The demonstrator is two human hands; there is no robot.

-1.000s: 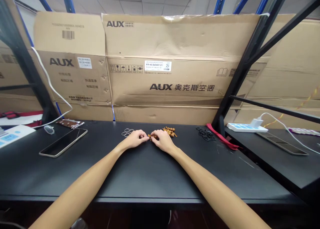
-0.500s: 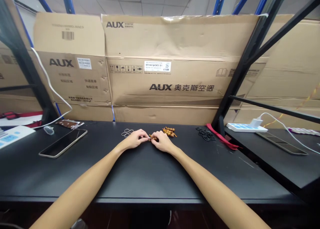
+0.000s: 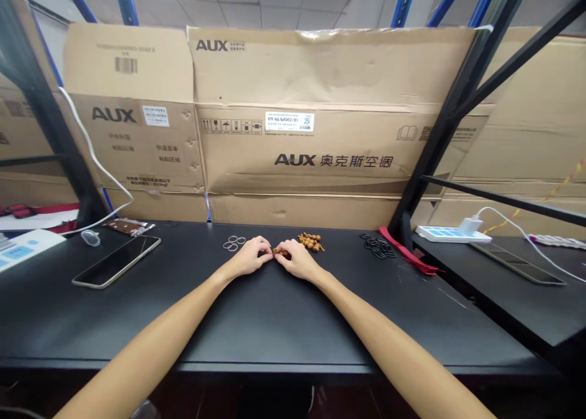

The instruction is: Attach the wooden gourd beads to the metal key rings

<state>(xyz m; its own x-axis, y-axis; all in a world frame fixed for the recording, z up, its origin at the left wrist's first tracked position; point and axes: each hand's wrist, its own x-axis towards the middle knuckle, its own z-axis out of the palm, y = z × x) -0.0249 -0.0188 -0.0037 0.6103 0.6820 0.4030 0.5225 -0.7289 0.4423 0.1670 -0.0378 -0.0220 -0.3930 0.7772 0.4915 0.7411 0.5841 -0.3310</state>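
Black tabletop below cardboard cartons, and I see little changed: the left hand and right hand stay closed in a pinch on a brown bead strand between them, loose brown beads just beyond the right hand, metal rings beyond the left.

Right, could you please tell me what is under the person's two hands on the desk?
Beneath the left hand and right hand is the black desktop, with small brown beads between the fingertips. Whatever the fingers cover cannot be seen.
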